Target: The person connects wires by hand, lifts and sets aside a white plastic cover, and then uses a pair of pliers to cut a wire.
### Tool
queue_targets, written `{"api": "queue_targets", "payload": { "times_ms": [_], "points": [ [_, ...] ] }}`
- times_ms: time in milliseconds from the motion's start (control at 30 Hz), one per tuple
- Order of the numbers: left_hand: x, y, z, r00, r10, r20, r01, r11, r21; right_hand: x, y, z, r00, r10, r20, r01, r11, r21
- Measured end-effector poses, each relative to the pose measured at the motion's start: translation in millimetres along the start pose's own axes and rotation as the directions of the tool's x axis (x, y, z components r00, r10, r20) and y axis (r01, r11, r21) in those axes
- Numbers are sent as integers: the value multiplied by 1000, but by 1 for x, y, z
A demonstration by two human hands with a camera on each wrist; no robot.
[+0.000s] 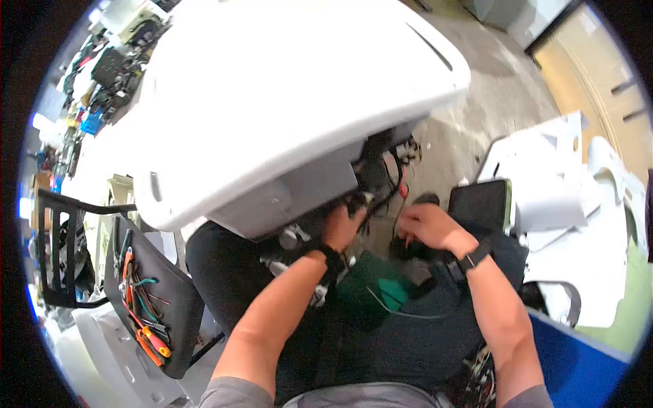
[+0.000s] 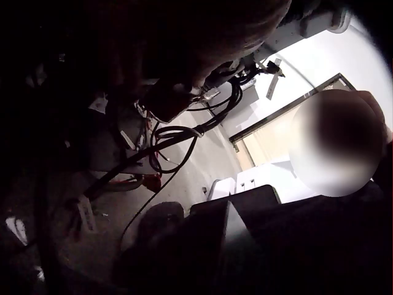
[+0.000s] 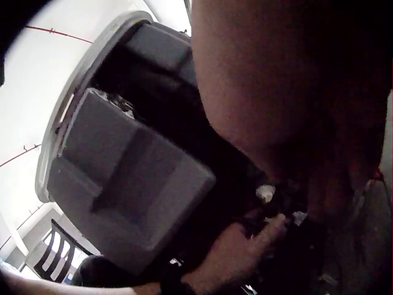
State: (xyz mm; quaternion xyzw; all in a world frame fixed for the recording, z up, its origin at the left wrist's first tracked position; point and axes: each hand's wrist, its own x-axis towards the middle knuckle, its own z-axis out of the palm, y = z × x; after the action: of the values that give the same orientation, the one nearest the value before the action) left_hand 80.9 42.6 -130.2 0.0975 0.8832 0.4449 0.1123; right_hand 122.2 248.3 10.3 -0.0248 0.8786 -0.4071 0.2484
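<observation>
In the head view, my left hand [image 1: 342,228] reaches under the edge of a large white shell [image 1: 292,75], beside its grey housing [image 1: 289,194]. Its thumb and fingers grip among black cables [image 1: 391,190]. The left wrist view has a looped black cable [image 2: 184,140] hanging below that hand. My right hand [image 1: 432,226] bends its fingers downward to the right of the cables, close to a thin wire; I cannot tell whether it pinches it. From the right wrist, my left hand [image 3: 236,252] appears near a small white connector [image 3: 265,194], with the right hand dark in front.
A black chair seat [image 1: 160,299] with pliers and screwdrivers [image 1: 155,340] stands at left. To the right are a dark-screened device [image 1: 481,204] and white panels [image 1: 564,258]. A green item [image 1: 393,294] and a pale wire lie over my dark-clothed lap.
</observation>
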Motion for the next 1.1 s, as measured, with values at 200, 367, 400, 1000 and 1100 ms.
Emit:
{"api": "queue_targets", "payload": {
  "times_ms": [200, 367, 400, 1000, 1100],
  "points": [
    [-6, -26, 18, 995, -98, -31, 101, 989, 108, -43, -95, -50, 989, -90, -116, 143, 764, 630],
    [-3, -37, 21, 989, -86, 117, 102, 985, -142, -30, -174, -61, 884, -132, -448, 370, 783, 500],
    [-1, -32, 20, 990, -91, 106, 106, 983, -149, -28, -186, -62, 856, -159, -491, 412, 784, 465],
    [-6, -2, 8, 850, -299, 434, 497, 729, -470, -57, -107, -45, 841, 80, -535, 301, 752, 586],
    [-8, 6, 9, 819, -276, 504, 574, 409, -710, -55, -76, -41, 843, 141, -519, 281, 707, 649]
  ]
}}
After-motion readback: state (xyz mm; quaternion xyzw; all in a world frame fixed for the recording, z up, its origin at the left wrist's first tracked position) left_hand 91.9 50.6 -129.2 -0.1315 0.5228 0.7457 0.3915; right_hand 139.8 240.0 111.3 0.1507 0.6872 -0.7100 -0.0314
